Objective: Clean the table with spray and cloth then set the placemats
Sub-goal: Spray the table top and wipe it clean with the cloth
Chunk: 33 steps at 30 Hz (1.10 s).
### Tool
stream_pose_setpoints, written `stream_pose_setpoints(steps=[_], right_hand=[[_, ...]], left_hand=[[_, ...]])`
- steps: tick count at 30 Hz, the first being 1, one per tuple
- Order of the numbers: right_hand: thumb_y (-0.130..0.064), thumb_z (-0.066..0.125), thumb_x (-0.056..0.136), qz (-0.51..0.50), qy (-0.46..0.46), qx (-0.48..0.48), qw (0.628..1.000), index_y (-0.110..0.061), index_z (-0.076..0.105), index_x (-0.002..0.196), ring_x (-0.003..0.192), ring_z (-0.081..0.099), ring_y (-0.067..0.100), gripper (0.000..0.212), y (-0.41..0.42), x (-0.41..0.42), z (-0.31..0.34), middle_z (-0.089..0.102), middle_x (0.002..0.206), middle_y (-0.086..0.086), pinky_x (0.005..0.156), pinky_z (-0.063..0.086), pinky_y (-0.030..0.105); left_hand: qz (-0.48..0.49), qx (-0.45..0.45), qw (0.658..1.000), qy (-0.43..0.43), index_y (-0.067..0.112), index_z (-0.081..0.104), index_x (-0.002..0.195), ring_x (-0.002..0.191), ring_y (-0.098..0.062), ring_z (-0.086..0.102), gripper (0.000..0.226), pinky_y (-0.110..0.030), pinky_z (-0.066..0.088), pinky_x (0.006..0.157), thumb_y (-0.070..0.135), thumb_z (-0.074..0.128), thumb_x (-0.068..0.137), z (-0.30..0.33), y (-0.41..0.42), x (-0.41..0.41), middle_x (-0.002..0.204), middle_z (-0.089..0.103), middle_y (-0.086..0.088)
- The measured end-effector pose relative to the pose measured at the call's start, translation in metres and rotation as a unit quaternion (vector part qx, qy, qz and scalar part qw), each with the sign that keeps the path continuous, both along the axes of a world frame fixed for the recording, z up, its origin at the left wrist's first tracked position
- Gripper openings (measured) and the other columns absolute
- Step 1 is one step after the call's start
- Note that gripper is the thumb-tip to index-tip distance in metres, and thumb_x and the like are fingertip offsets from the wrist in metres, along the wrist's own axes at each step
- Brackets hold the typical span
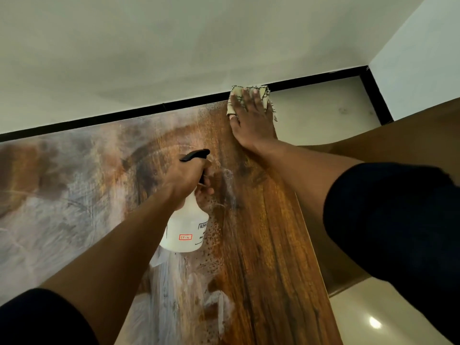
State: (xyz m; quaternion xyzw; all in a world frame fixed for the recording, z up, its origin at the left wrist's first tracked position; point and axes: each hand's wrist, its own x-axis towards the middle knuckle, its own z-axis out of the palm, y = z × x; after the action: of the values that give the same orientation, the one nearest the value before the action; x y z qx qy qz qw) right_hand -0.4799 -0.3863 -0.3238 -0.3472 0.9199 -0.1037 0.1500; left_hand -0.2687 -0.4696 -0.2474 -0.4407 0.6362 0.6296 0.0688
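Note:
My left hand (185,179) grips the neck of a white spray bottle (185,227) with a black trigger head, held just above the middle of the wooden table (261,245). A small red-edged label shows on the bottle's side. My right hand (250,115) lies flat, fingers spread, pressing a beige cloth (264,95) with dark stitched edges onto the table's far right corner. Pale wet streaks and fine droplets cover the wood around and below the bottle. No placemats are in view.
The table's far edge meets a white wall with a black skirting strip (124,114). To the right the table's edge drops off to pale glossy floor (373,317). Another white wall (423,58) closes the room's corner at the right.

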Motion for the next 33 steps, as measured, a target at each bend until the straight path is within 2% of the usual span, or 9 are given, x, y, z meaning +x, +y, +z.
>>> stream_pose_setpoints(steps=[6,10,16,18,20,22,26,30,33], right_hand=[[-0.047,0.028,0.108,0.103,0.004,0.004,0.995,-0.03,0.006,0.167,0.161,-0.009,0.029,0.066,-0.031,0.064,0.004,-0.004,0.175,0.005,0.128,-0.001,0.058],[-0.047,0.023,0.109,0.168,0.003,0.006,0.986,-0.028,0.0,0.167,0.161,-0.01,0.023,0.066,-0.024,0.061,0.005,-0.008,0.175,0.001,0.129,-0.003,0.052],[-0.047,0.025,0.109,-0.025,0.005,0.016,1.0,-0.025,-0.001,0.167,0.161,-0.007,0.03,0.067,0.012,-0.016,0.005,-0.005,0.175,0.006,0.129,0.003,0.053],[-0.046,0.026,0.109,-0.078,-0.015,0.024,0.997,-0.023,-0.002,0.167,0.161,-0.005,0.031,0.069,0.018,-0.027,0.003,-0.004,0.175,0.009,0.129,0.006,0.053],[-0.045,0.026,0.109,-0.099,-0.015,0.029,0.995,-0.02,-0.002,0.167,0.161,-0.005,0.031,0.069,0.015,-0.026,0.0,-0.004,0.175,0.011,0.129,0.004,0.052],[-0.043,0.026,0.109,-0.093,0.001,0.024,0.995,-0.02,-0.002,0.167,0.161,-0.009,0.03,0.068,0.01,-0.017,-0.001,-0.006,0.175,0.01,0.129,0.001,0.052],[-0.044,0.027,0.108,0.003,0.041,0.008,0.999,-0.021,0.003,0.167,0.161,-0.006,0.029,0.068,0.001,0.011,0.0,-0.002,0.174,0.009,0.129,-0.002,0.055],[-0.046,0.027,0.108,0.167,0.045,0.008,0.985,-0.023,0.0,0.167,0.16,-0.009,0.026,0.068,-0.013,0.052,-0.001,-0.006,0.174,0.006,0.129,-0.001,0.056],[-0.051,0.023,0.109,0.179,0.033,0.021,0.983,-0.025,-0.008,0.166,0.159,-0.015,0.024,0.07,-0.004,0.044,-0.001,-0.014,0.173,0.003,0.129,-0.002,0.056]], left_hand=[[0.117,-0.056,0.992,0.011,0.031,0.071,0.092,0.073,-0.029,0.064,0.022,-0.041,0.055,0.063,0.013,0.062,0.098,-0.007,-0.018,0.014,0.077,0.066,-0.007],[0.143,-0.047,0.988,0.023,0.027,0.068,0.09,0.068,-0.028,0.058,0.022,-0.049,0.055,0.071,0.008,0.06,0.099,-0.009,-0.024,0.021,0.075,0.061,-0.009],[0.144,-0.048,0.988,0.023,0.025,0.067,0.09,0.068,-0.031,0.058,0.023,-0.03,0.05,0.044,0.007,0.057,0.1,-0.012,-0.019,0.027,0.074,0.061,-0.013],[0.138,-0.046,0.989,0.013,0.019,0.069,0.106,0.065,-0.03,0.061,0.015,-0.028,0.05,0.043,0.011,0.06,0.1,-0.013,-0.017,0.028,0.077,0.065,-0.014],[0.133,-0.038,0.99,-0.003,0.017,0.064,0.129,0.062,-0.027,0.066,0.032,-0.029,0.053,0.047,0.016,0.064,0.097,-0.015,-0.017,0.03,0.082,0.069,-0.014],[0.13,-0.041,0.991,0.001,0.019,0.066,0.126,0.061,-0.025,0.067,0.029,-0.03,0.054,0.049,0.017,0.064,0.098,-0.013,-0.017,0.031,0.08,0.069,-0.013],[0.13,-0.053,0.99,0.014,0.025,0.069,0.088,0.065,-0.029,0.063,0.02,-0.029,0.051,0.046,0.01,0.06,0.099,-0.009,-0.013,0.03,0.074,0.065,-0.012],[0.145,-0.054,0.988,0.011,0.02,0.071,0.092,0.068,-0.031,0.064,0.016,-0.03,0.05,0.045,0.01,0.06,0.099,-0.01,-0.014,0.029,0.074,0.064,-0.013],[0.143,-0.055,0.988,0.013,0.024,0.071,0.093,0.068,-0.031,0.064,0.019,-0.033,0.052,0.049,0.011,0.059,0.1,-0.009,-0.014,0.028,0.075,0.064,-0.012]])
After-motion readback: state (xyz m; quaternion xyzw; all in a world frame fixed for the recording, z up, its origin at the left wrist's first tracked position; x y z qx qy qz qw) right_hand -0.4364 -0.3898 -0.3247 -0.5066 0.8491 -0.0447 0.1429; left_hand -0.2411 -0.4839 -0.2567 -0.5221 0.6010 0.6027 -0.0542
